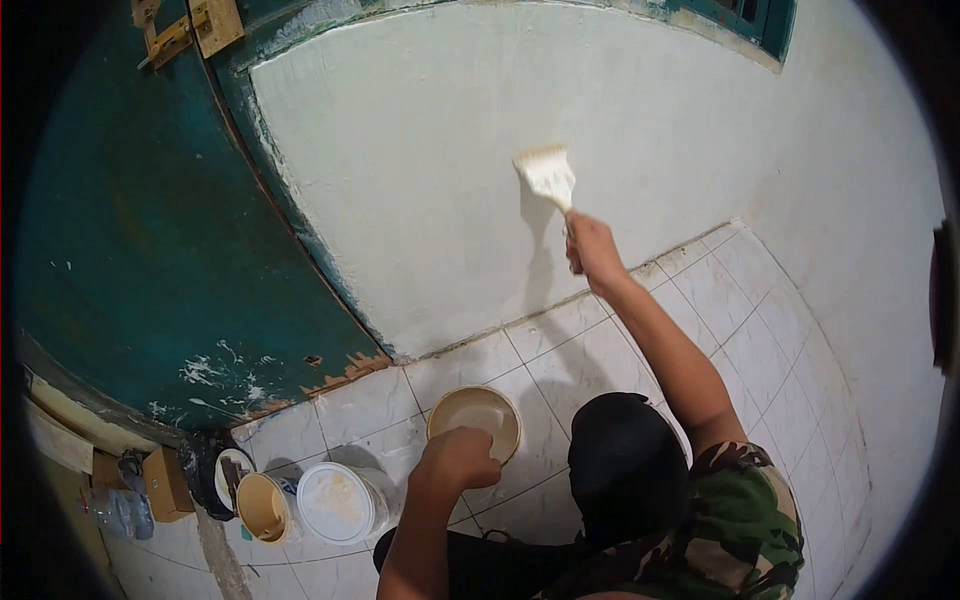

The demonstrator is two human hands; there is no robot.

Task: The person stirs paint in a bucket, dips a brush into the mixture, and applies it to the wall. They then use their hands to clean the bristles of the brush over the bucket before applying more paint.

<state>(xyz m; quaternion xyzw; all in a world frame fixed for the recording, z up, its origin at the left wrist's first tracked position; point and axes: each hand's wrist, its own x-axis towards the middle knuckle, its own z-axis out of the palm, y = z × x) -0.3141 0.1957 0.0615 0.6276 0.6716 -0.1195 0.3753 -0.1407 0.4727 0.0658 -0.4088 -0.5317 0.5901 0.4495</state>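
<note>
My right hand (594, 246) is wrapped round the handle of a wide paint brush (548, 176), its bristles up against or close to the pale wall (400, 150). Below, my left hand (462, 458) is closed at the near rim of a round bucket (508, 410), which has pale liquid inside. The fingers bend over the rim and look to be gripping it. The brush casts a shadow down the wall.
A green door (130, 230) stands at the left, a green window frame (778, 30) at the top right. On the tiled floor (350, 412) at the lower left are a white lidded bucket (337, 503), an open tub (264, 508), a cardboard box (167, 485) and plastic bottles (124, 510).
</note>
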